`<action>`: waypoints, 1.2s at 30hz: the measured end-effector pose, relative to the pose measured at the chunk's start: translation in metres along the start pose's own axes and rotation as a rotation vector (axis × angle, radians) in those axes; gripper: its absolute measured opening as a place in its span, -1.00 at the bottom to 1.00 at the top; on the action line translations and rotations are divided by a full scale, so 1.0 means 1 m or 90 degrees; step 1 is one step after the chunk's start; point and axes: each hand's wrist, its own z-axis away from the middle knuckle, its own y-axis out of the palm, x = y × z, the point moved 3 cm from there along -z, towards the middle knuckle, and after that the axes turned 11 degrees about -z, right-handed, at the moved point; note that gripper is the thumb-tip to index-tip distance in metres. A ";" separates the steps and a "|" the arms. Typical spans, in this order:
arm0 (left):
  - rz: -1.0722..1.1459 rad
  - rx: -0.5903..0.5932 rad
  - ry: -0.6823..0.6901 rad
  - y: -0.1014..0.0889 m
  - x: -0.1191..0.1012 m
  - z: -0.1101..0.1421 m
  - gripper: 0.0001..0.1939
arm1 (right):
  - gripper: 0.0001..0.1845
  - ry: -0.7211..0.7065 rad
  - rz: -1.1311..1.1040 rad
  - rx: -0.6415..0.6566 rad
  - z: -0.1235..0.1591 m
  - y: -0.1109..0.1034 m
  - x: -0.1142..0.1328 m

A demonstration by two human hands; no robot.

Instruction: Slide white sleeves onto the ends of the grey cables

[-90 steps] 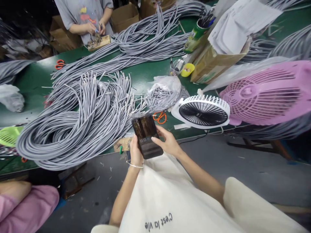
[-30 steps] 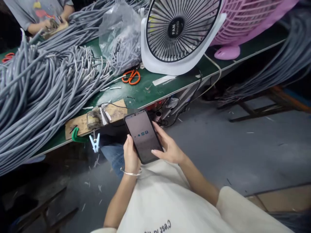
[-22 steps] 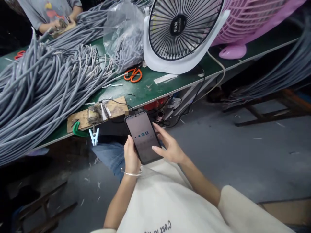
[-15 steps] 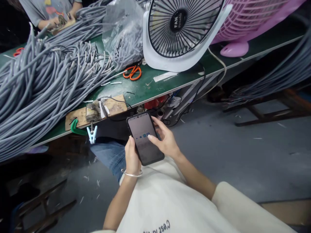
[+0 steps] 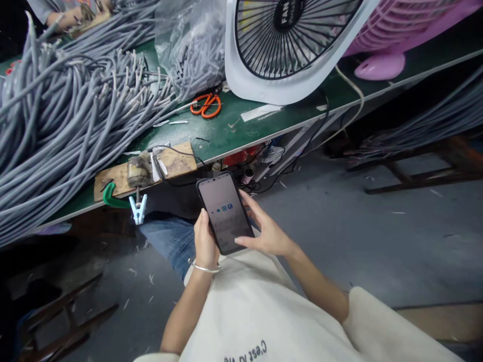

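Note:
A black smartphone [image 5: 226, 216] is tilted up in front of my lap, its lit screen showing a row of small icons. My left hand [image 5: 206, 241], with a silver bangle at the wrist, is closed around the phone's left edge, thumb along the side. My right hand [image 5: 266, 229] is at the phone's right edge with thumb and fingers spread apart. Its thumb tip lies over the lower right of the screen, and its fingertips are by the upper right side. Whether those fingertips touch the phone, I cannot tell.
On the green table [image 5: 222, 133] lie grey cables [image 5: 75, 110], orange-handled scissors [image 5: 206, 105] and a clear bag [image 5: 192, 45]. A white fan [image 5: 287, 90] and a pink fan [image 5: 381, 65] stand behind. A board [image 5: 177, 163] with a small motor sits at the edge. A co-worker's hands [image 5: 71, 17] are far left.
My right thumb has moved from the icons down to the lower right of the screen, and the right hand has shifted slightly rightward. The view has shifted a little; my left hand still holds the phone.

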 end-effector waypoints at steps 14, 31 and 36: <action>0.002 -0.024 -0.021 -0.002 0.007 -0.006 -0.49 | -0.31 -0.035 0.024 -0.134 -0.009 -0.004 -0.011; -0.001 -0.065 -0.022 -0.006 0.014 -0.012 -0.48 | 0.05 0.037 -0.004 0.011 -0.002 -0.006 -0.019; 0.007 -0.089 -0.040 -0.006 0.012 -0.012 -0.51 | 0.08 0.032 0.021 0.060 0.004 -0.009 -0.020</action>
